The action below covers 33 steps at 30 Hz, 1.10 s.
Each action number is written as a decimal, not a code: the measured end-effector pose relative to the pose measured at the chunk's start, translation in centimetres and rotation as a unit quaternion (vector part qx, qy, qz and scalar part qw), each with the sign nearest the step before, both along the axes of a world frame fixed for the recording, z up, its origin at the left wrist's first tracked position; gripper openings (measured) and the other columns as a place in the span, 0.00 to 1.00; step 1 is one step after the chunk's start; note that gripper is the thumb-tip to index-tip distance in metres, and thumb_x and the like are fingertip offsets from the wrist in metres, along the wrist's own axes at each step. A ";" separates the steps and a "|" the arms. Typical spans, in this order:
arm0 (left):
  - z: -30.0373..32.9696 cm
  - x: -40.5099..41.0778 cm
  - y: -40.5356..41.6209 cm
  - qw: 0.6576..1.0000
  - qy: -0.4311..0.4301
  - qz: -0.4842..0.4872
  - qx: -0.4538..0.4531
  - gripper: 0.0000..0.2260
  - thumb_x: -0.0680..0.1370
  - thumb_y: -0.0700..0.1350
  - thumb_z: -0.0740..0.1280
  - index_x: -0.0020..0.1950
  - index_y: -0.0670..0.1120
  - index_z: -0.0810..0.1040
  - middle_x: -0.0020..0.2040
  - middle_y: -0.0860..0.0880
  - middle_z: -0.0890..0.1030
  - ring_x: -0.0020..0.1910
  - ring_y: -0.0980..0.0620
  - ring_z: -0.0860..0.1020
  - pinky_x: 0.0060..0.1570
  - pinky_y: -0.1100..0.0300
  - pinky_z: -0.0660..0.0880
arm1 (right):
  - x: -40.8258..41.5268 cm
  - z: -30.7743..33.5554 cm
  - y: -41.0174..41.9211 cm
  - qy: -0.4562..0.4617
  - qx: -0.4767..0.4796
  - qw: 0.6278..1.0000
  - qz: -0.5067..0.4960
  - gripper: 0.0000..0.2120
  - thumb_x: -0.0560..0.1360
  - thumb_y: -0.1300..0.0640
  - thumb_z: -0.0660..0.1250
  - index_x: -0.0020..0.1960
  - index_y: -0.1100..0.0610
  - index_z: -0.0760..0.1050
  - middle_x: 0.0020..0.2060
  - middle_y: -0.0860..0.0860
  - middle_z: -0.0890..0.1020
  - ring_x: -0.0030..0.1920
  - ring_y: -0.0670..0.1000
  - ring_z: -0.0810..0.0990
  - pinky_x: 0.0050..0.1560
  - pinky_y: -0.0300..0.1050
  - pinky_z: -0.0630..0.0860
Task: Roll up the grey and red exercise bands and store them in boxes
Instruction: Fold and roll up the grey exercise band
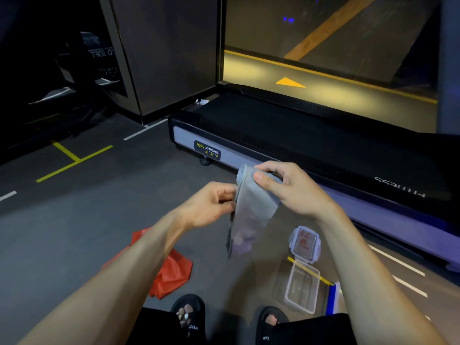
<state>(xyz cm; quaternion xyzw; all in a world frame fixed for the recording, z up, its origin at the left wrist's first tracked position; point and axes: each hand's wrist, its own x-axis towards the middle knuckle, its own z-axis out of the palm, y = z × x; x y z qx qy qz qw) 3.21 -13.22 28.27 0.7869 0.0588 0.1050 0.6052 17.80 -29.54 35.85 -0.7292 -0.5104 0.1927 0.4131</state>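
Black sandals (189,317) sit nearest; far off stands a treadmill (298,145). Red band (171,275) lies crumpled left, clear box (302,287) and lid (305,244) right. Grey band (251,207) hangs between both hands: right hand (286,185) pinches its rolled top, left hand (211,205) pinches its edge.

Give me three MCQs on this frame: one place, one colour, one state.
1. Where does the crumpled red exercise band lie?
A. on the treadmill
B. on the floor by the left forearm
C. in the box

2. What colour is the band in both hands?
A. grey
B. yellow
C. green

3. What state is the clear plastic box in?
A. lidded
B. open and empty
C. open with a band inside

Answers:
1 B, it lies on the floor beside the left arm.
2 A, the left hand and right hand hold the partly rolled grey exercise band.
3 B, its clear lid lies apart on the floor.
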 end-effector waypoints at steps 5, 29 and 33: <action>0.6 -0.2 -0.8 1.000 0.000 0.009 -0.016 0.10 0.77 0.29 0.70 0.56 0.40 0.82 0.51 0.44 0.87 0.51 0.52 0.83 0.55 0.54 0.80 | -0.2 0.1 0.0 0.025 0.023 0.999 0.011 0.10 0.82 0.52 0.67 0.59 0.54 0.83 0.53 0.47 0.86 0.55 0.45 0.83 0.54 0.35 0.76; 0.0 0.4 -2.7 0.998 0.033 0.053 0.005 0.08 0.75 0.39 0.70 0.44 0.33 0.82 0.41 0.40 0.86 0.40 0.52 0.79 0.42 0.46 0.79 | -0.6 0.0 0.5 0.014 0.029 0.999 0.012 0.10 0.82 0.50 0.67 0.58 0.53 0.84 0.51 0.43 0.86 0.55 0.38 0.81 0.53 0.29 0.71; 0.0 0.3 -2.6 0.998 0.062 0.011 -0.009 0.08 0.78 0.27 0.65 0.47 0.36 0.83 0.42 0.50 0.86 0.43 0.56 0.83 0.45 0.58 0.80 | -0.4 -0.1 0.4 0.011 0.026 1.000 -0.002 0.10 0.82 0.50 0.67 0.57 0.52 0.84 0.51 0.42 0.85 0.54 0.38 0.81 0.54 0.30 0.71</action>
